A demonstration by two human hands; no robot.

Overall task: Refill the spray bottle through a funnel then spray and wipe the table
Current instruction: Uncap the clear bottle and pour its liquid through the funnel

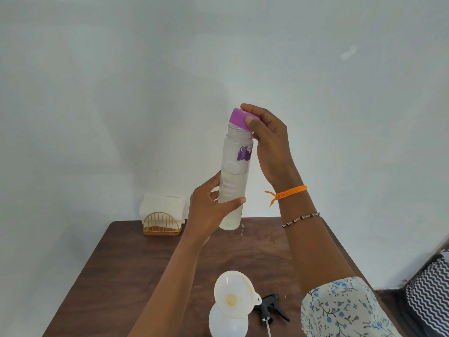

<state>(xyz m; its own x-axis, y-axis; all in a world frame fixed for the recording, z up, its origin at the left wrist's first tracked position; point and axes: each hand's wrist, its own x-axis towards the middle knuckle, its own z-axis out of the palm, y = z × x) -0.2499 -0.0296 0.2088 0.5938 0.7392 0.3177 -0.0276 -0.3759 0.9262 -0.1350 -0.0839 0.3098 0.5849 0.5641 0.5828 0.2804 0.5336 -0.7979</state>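
My left hand [209, 210] grips the lower body of a tall clear water bottle [234, 176], held upright above the table. My right hand [267, 144] pinches the bottle's purple cap [239, 119], which sits tilted on the bottle's neck. Liquid fills the lower part of the bottle. Near the front edge stands the white spray bottle [227, 322] with a white funnel [234, 295] in its mouth. The black spray trigger head [272, 308] lies on the table just right of it.
A brown wooden table [136, 268] stands against a white wall. A gold wire holder with white napkins [161, 217] sits at the back left corner. A zigzag-patterned fabric [430, 293] lies off the table's right side.
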